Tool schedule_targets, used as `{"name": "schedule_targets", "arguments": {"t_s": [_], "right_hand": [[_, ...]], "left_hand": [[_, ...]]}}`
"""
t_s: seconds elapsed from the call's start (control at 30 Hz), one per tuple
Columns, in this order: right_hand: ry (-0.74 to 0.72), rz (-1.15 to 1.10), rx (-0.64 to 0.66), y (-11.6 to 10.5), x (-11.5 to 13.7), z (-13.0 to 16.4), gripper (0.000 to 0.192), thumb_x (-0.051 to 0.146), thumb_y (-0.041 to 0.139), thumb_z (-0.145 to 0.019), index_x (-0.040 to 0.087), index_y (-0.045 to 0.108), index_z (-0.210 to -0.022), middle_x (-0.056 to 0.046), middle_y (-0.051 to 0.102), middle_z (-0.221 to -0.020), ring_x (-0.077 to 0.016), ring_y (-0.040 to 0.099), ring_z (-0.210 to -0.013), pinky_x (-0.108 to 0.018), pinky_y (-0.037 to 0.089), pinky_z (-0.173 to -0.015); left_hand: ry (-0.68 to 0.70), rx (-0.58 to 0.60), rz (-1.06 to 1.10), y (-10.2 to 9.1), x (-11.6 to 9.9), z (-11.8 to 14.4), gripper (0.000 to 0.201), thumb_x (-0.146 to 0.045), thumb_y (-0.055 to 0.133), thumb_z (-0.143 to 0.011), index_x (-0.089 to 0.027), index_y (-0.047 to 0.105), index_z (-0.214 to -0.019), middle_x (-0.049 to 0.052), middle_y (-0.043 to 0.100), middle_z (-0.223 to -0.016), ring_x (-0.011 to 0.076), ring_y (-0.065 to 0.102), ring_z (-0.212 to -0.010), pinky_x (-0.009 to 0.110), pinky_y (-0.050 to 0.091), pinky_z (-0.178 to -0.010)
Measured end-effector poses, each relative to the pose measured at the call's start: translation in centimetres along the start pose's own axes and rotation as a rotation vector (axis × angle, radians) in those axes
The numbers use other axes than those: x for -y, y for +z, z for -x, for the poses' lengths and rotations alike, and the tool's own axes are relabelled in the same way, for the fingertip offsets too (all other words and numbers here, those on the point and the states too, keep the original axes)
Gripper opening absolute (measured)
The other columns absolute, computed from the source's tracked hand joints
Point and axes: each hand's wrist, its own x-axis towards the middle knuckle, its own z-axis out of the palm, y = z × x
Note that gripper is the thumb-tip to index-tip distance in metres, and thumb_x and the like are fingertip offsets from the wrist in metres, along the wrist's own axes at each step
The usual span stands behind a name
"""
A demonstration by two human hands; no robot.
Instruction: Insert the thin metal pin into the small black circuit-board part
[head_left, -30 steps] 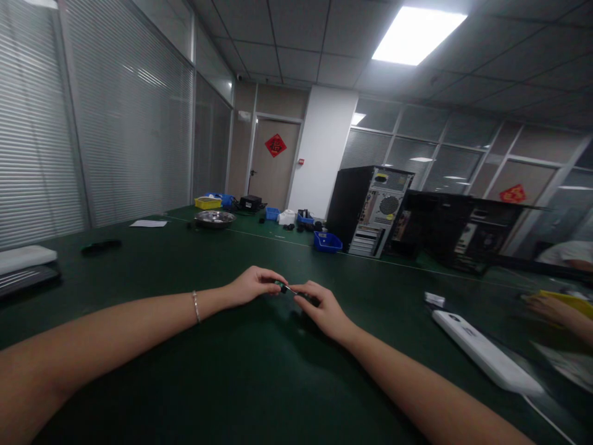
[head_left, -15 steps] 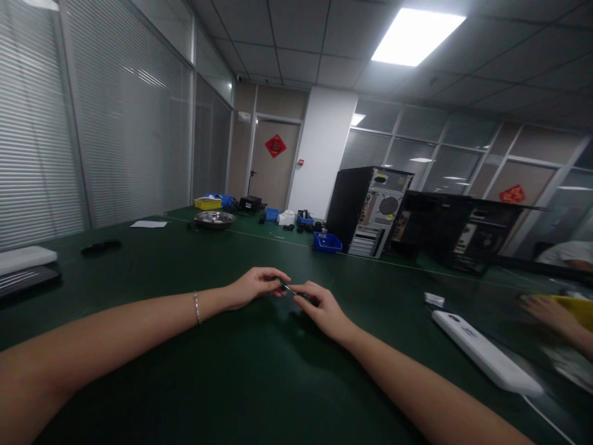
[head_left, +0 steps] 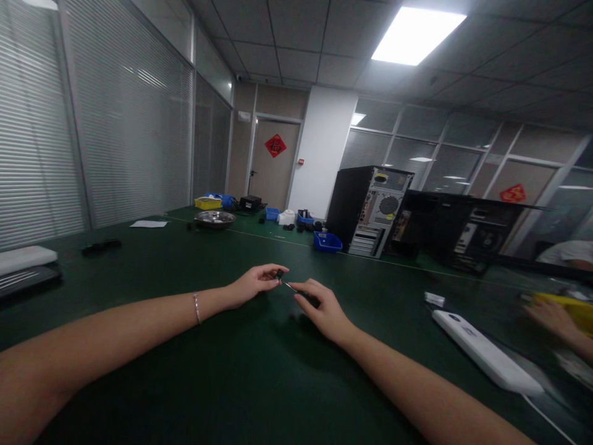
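Between the thumb and fingers of my left hand [head_left: 254, 284] is a small black part [head_left: 280, 274], too small to name. My right hand [head_left: 322, 304] is closed around the dark handle of a screwdriver [head_left: 289, 285]. Its thin metal shaft points left, toward the black part, with the tip close to my left fingertips; whether it touches I cannot tell. Both hands are held just over the green table [head_left: 222, 377].
A white power strip [head_left: 484, 349] lies to the right. Farther back are a blue bin [head_left: 327, 242], a computer tower [head_left: 370, 210] and a metal bowl [head_left: 214, 219]. Another person's hand [head_left: 553, 318] rests by a yellow bin [head_left: 567, 309] at far right.
The black part in my left fingers has turned and now shows more above the thumb. The screwdriver tip has come slightly away from it. At right, the other person's hand has shifted.
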Motion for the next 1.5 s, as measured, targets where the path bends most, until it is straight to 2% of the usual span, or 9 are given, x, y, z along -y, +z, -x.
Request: {"name": "schedule_targets", "arguments": {"t_s": [0.13, 0.23, 0.4, 0.53, 0.6, 0.87, 1.5], "right_hand": [[0.013, 0.03, -0.042, 0.2, -0.3, 0.0, 0.028, 0.026, 0.051, -0.089, 0.025, 0.061, -0.116, -0.004, 0.06, -0.088, -0.0176, 0.056, -0.08, -0.029, 0.045, -0.07], [0.034, 0.052, -0.046, 0.3, -0.7, 0.0, 0.028, 0.026, 0.052, -0.088, 0.025, 0.062, -0.114, -0.004, 0.061, -0.09, -0.0178, 0.057, -0.081, -0.03, 0.045, -0.071], [0.05, 0.093, -0.032, 0.3, -0.7, 0.1, 0.029, 0.026, 0.053, -0.088, 0.026, 0.062, -0.115, -0.004, 0.061, -0.091, -0.0182, 0.058, -0.081, -0.03, 0.046, -0.072], [0.035, 0.105, -0.003, 0.1, -0.1, 0.1, 0.03, 0.025, 0.053, -0.087, 0.027, 0.061, -0.117, -0.004, 0.06, -0.091, -0.0178, 0.058, -0.081, -0.03, 0.046, -0.072], [0.025, 0.1, 0.009, 0.0, 0.2, 0.1, 0.031, 0.025, 0.053, -0.088, 0.027, 0.061, -0.117, -0.004, 0.06, -0.09, -0.0177, 0.058, -0.081, -0.029, 0.046, -0.071], [-0.028, 0.049, 0.016, 0.1, 0.0, 0.1, 0.03, 0.024, 0.053, -0.089, 0.025, 0.061, -0.118, -0.004, 0.06, -0.089, -0.0173, 0.057, -0.08, -0.029, 0.045, -0.072], [-0.001, 0.06, -0.002, 0.2, 0.1, 0.0, 0.029, 0.025, 0.052, -0.09, 0.026, 0.061, -0.116, -0.004, 0.061, -0.091, -0.0183, 0.058, -0.084, -0.03, 0.046, -0.074]], "left_hand": [[0.035, 0.078, -0.079, 0.3, -0.1, 0.3, 0.043, -0.028, 0.06, -0.081, -0.021, 0.047, -0.121, 0.004, 0.058, -0.091, 0.0166, 0.056, -0.085, 0.029, 0.043, -0.075], [0.045, 0.115, -0.093, 0.4, -0.2, 0.4, 0.036, -0.031, 0.056, -0.084, -0.019, 0.049, -0.116, 0.006, 0.058, -0.094, 0.0168, 0.057, -0.083, 0.031, 0.045, -0.074], [0.104, 0.077, -0.254, 0.3, -0.2, 0.3, 0.033, -0.032, 0.054, -0.084, -0.019, 0.057, -0.115, 0.008, 0.057, -0.107, 0.0176, 0.056, -0.087, 0.03, 0.045, -0.076], [0.143, 0.052, -0.36, 0.2, -0.3, 0.4, 0.028, -0.031, 0.058, -0.082, -0.018, 0.063, -0.106, 0.006, 0.059, -0.099, 0.0163, 0.057, -0.08, 0.027, 0.046, -0.071], [0.126, 0.072, -0.342, 0.2, -0.3, 0.4, 0.027, -0.031, 0.055, -0.083, -0.018, 0.063, -0.106, 0.006, 0.06, -0.094, 0.0148, 0.058, -0.073, 0.027, 0.047, -0.067], [0.076, 0.087, -0.273, 0.1, -0.1, 0.5, 0.028, -0.029, 0.055, -0.083, -0.015, 0.063, -0.106, 0.005, 0.064, -0.086, 0.0147, 0.058, -0.074, 0.027, 0.046, -0.071], [0.004, 0.126, -0.163, 0.5, -0.7, 0.4, 0.032, -0.031, 0.056, -0.082, -0.012, 0.061, -0.108, 0.007, 0.064, -0.091, 0.0141, 0.058, -0.071, 0.03, 0.048, -0.068]]}}
